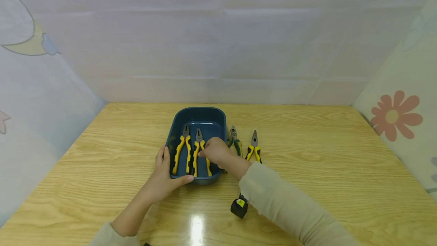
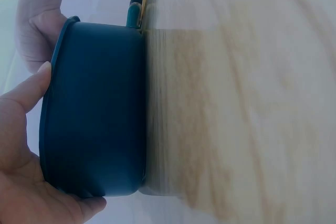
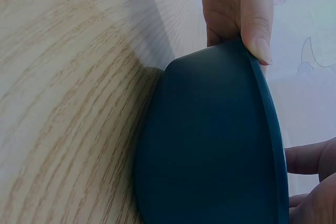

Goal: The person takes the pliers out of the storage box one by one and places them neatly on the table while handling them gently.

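Two combination pliers with yellow-and-black handles, the left pliers and the right pliers, lie side by side in a dark blue plastic box. My left hand grips the box's near left corner, thumb over the near rim and fingers along the left wall. Over the right rim reaches my right hand, its fingers pinching the right handle of the right pliers; the hand partly covers that handle. In the right wrist view, the box wall hides the pliers.
Just right of the box lie green-handled pliers, partly hidden by my right hand. Further right are long-nose pliers with yellow-and-black handles. A black blocky object with a yellow label lies under the right sleeve. A wall stands behind the wooden table.
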Available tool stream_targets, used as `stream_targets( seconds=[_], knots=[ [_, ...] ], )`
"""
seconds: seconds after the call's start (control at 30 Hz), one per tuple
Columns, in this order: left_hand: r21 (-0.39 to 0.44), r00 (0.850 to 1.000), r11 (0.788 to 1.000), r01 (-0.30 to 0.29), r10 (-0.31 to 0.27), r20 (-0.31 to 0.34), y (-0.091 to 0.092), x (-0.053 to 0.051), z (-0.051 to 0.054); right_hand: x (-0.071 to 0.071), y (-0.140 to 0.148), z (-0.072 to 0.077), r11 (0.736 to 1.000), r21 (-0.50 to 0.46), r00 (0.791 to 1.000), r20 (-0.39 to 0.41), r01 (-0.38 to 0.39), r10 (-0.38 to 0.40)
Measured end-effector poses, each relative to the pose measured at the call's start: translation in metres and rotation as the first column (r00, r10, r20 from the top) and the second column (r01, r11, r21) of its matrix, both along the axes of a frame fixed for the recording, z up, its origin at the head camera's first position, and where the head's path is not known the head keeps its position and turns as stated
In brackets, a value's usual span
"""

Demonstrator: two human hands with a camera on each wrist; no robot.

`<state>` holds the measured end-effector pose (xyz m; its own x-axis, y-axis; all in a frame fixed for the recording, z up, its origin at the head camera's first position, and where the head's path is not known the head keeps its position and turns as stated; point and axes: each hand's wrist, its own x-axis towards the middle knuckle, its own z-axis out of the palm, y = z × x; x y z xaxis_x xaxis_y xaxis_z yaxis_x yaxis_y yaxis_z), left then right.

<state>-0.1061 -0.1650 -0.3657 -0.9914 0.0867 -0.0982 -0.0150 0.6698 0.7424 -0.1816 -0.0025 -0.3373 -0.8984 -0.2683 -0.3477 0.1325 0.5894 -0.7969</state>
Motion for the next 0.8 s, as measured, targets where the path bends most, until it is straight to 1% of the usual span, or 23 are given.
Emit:
stream_targets(
  seconds=[0.17,0.37,0.57,0.8],
  knots=[
    [0.001,1.0,1.0,0.001,-0.001,0.006,0.0,0.0004,0.0007,-0.0012,-0.0024,-0.0023,1.0,0.026,0.999,-0.035,-0.001,0.002],
    [-0.003,1.0,1.0,0.005,-0.005,0.014,0.0005,0.0004,0.0015,-0.0019,-0.0043,-0.0031,0.999,0.039,0.999,-0.052,-0.001,0.003],
    [0.003,1.0,1.0,0.003,-0.003,0.016,0.0004,-0.0001,0.0013,-0.0036,-0.0056,-0.0025,0.999,0.03,0.998,-0.067,-0.011,0.013],
    [0.0,1.0,1.0,0.007,-0.007,0.021,0.0005,0.0005,0.0025,-0.0048,-0.009,-0.0041,0.998,0.058,0.997,-0.073,0.007,-0.003]
  ],
)
